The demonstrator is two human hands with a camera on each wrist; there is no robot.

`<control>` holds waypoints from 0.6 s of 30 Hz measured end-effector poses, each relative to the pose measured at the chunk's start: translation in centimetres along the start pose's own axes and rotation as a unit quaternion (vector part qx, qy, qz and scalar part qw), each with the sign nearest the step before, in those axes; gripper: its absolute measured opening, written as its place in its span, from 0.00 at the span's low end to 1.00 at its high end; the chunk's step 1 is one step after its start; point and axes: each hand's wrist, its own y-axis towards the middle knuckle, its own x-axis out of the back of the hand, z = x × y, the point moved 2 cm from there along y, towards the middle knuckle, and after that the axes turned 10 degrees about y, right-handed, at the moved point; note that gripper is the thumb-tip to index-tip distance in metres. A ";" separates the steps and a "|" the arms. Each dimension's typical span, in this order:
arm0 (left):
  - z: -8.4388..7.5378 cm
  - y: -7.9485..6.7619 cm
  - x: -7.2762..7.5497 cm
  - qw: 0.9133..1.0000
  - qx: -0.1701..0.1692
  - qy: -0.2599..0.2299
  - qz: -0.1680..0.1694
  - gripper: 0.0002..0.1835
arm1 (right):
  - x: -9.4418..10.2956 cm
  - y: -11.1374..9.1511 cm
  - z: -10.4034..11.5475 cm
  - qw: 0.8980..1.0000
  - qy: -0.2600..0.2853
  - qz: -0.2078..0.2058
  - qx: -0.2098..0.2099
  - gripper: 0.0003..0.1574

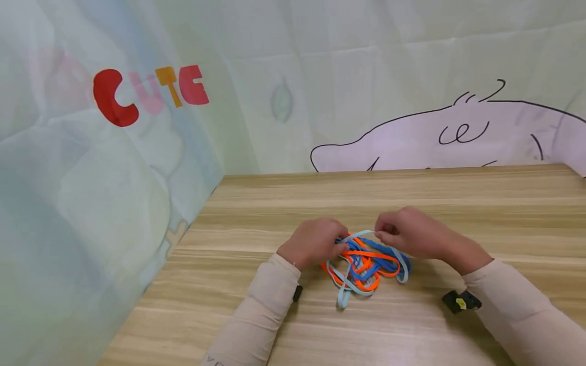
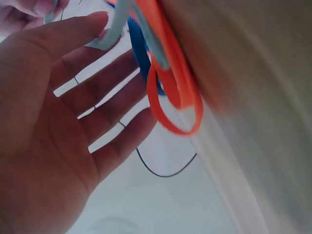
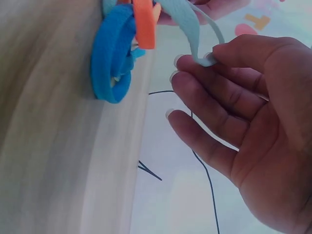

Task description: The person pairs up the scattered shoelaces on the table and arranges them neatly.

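A tangled heap of flat laces lies on the table between my hands: a light blue lace [image 1: 359,234], an orange lace [image 1: 386,255] and a blue lace [image 1: 379,246]. At the heap's left edge, my left hand [image 1: 315,241] pinches the light blue lace between thumb and forefinger. My right hand [image 1: 414,234] pinches the same lace at the upper right, and a short stretch spans between the hands. The left wrist view shows an orange loop [image 2: 197,117] hanging past the other fingers. A coiled blue loop [image 3: 100,68] lies beside the right hand in the right wrist view.
The wood-grain table [image 1: 238,218] reaches back to a printed cloth backdrop [image 1: 274,51] with a line drawing. Another cloth panel [image 1: 91,203] with coloured letters stands along the left edge. Dark wrist devices [image 1: 460,301] sit on both sleeves.
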 end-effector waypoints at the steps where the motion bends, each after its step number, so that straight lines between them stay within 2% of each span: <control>1: 0.3 -0.1 0.0 1.000 0.003 -0.011 -0.002 0.08 | 0.0 0.0 0.0 1.000 0.005 -0.003 0.000 0.03; 6: 1.5 -0.6 0.3 0.997 0.017 -0.080 -0.004 0.08 | 0.4 -0.2 0.2 1.000 0.015 -0.016 0.005 0.03; 9: 2.0 -0.8 0.5 0.990 0.021 -0.139 -0.004 0.08 | 0.7 -0.3 0.3 0.999 0.027 -0.021 0.000 0.03; 12: 2.6 -1.0 0.7 0.977 0.019 -0.212 -0.006 0.09 | 1.0 -0.5 0.2 0.999 0.035 -0.035 -0.009 0.02; 18: 3.7 -1.7 1.2 0.941 0.015 -0.338 -0.031 0.12 | 1.5 -0.7 0.0 0.996 0.040 -0.078 -0.011 0.03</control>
